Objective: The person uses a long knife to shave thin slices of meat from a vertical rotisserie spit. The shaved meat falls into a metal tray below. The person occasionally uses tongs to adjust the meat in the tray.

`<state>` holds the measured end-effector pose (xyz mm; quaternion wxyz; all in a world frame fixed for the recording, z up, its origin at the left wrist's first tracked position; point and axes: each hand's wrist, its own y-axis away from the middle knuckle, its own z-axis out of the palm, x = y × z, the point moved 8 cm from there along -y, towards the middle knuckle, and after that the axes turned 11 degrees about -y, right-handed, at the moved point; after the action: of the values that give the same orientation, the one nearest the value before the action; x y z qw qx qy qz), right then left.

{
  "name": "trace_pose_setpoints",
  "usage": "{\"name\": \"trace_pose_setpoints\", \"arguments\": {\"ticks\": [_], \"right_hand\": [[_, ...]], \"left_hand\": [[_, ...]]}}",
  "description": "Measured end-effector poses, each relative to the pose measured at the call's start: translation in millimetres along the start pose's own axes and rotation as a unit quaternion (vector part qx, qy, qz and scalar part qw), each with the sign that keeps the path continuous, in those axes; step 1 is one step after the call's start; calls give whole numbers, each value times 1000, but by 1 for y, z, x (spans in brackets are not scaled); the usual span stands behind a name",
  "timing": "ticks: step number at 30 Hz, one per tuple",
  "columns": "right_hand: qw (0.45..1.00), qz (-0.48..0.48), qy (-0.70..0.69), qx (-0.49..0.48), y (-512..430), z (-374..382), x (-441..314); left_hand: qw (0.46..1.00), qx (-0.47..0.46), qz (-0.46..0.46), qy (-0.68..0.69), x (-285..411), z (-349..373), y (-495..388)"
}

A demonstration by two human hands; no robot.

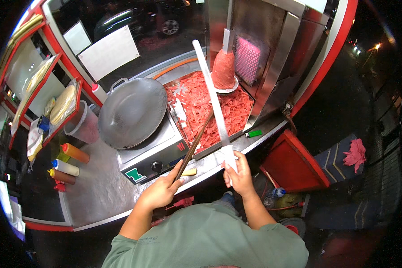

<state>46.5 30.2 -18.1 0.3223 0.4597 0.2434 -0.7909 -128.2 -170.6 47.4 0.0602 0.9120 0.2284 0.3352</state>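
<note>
My right hand (238,172) grips the white handle of a long kebab knife (212,95), its blade slanting up and away over the tray. In my left hand (162,189) is a long, slim dark-brown tool (196,144), perhaps wooden; its far end lies beside or under the blade, and I cannot tell if they touch. Shaved reddish meat (197,97) fills much of a metal tray (204,154). Above it stands a cone of packed meat (223,68) on a vertical spit (227,40), with a white plate (229,89) beneath. A glowing gas burner (248,60) faces the cone.
A wide dark pan (132,114) sits on a gas stove (150,160) to the left. Metal tongs (184,129) lie along the tray. Several sauce bottles (65,167) and a plastic bucket (83,124) stand farther left. A green lighter (253,134) rests near the counter edge (271,130).
</note>
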Motion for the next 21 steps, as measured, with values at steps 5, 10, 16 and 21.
{"name": "trace_pose_setpoints", "arguments": {"ticks": [5, 10, 16, 21], "right_hand": [[867, -199, 452, 72, 18, -10, -59], [728, -179, 660, 59, -3, -25, -35], [702, -48, 710, -2, 24, -38, -37], [687, 94, 719, -46, 106, -35, -126]], "left_hand": [[910, -120, -84, 387, -45, 11, 72], [861, -51, -64, 503, -54, 9, 96], [845, -38, -9, 534, -41, 8, 63], [838, -62, 10, 543, -24, 10, 35]]}}
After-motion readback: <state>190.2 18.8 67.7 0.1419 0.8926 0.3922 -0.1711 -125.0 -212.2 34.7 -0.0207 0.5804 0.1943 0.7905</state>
